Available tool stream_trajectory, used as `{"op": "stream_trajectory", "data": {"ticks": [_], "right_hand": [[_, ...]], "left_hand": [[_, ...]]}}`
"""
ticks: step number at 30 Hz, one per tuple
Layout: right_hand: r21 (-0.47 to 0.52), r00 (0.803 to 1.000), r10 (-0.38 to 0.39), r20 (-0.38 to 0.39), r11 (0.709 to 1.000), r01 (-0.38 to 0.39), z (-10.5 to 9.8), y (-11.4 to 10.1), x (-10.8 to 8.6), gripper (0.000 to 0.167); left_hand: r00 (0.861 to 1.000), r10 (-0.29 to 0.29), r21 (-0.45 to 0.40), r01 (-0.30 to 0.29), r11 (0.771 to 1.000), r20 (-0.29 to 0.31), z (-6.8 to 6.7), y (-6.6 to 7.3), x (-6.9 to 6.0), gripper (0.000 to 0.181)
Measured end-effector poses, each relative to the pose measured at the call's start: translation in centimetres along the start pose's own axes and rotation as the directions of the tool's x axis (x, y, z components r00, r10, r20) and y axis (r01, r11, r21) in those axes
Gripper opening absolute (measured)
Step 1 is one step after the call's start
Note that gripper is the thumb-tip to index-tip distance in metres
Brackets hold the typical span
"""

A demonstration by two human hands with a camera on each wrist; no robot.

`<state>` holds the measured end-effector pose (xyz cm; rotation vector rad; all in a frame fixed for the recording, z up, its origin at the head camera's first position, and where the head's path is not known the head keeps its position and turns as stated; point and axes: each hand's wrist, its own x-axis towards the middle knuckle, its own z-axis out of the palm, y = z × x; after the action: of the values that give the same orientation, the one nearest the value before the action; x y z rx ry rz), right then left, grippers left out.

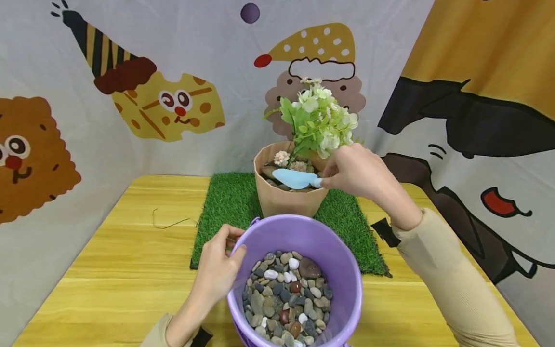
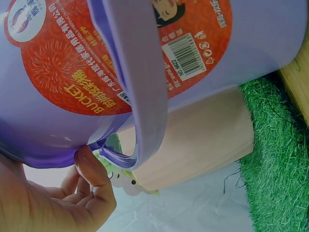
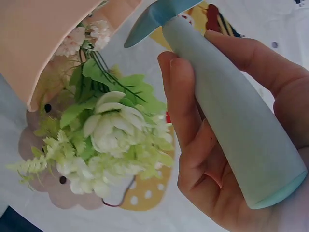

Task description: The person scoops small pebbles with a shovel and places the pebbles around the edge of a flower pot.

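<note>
My right hand (image 1: 357,168) grips the handle of a light blue trowel (image 1: 296,178), whose blade is over the mouth of a peach flowerpot (image 1: 288,202). In the right wrist view the fingers wrap round the pale trowel handle (image 3: 236,111). White flowers with green leaves (image 1: 323,120) and small pink blooms (image 1: 282,158) rise from the pot, with stones inside. With my left hand (image 1: 218,265) I pinch the rim of a purple bucket (image 1: 295,226), thumb and fingers on either side. Mixed pebbles (image 1: 286,299) lie in its bottom.
Under the pot lies a green artificial turf mat (image 1: 230,207) on the wooden table (image 1: 130,255). A thin dark strand (image 1: 171,225) is at the left. The bucket's handle (image 2: 149,96) hangs along its side. A cartoon-printed cloth (image 1: 182,38) stands behind.
</note>
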<state>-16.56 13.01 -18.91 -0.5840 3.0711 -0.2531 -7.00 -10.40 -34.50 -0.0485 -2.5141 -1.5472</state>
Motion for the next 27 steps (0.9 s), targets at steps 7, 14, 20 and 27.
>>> {"op": "stream_trajectory", "data": {"ticks": [7, 14, 20, 27], "right_hand": [[-0.007, 0.997, -0.072, -0.016, 0.997, 0.072, -0.2, 0.1, -3.5, 0.006], [-0.057, 0.975, -0.222, 0.015, 0.973, 0.222, 0.6, 0.0, -5.8, 0.007], [-0.145, 0.959, -0.276, 0.067, 0.948, 0.283, 1.7, -0.2, -6.7, 0.018], [-0.290, 0.943, -0.311, 0.119, 0.897, 0.332, 3.6, -0.7, -6.9, 0.024]], "left_hand": [[1.000, 0.000, 0.000, 0.000, 1.000, 0.002, 0.0, 0.0, 0.0, 0.024], [1.000, -0.002, 0.007, 0.002, 1.000, 0.001, 0.0, 0.0, 0.0, 0.024], [1.000, -0.004, 0.005, 0.004, 1.000, 0.002, 0.0, -0.1, 0.1, 0.023], [1.000, -0.009, 0.001, 0.009, 1.000, 0.009, -0.1, 0.0, 0.0, 0.023]]}}
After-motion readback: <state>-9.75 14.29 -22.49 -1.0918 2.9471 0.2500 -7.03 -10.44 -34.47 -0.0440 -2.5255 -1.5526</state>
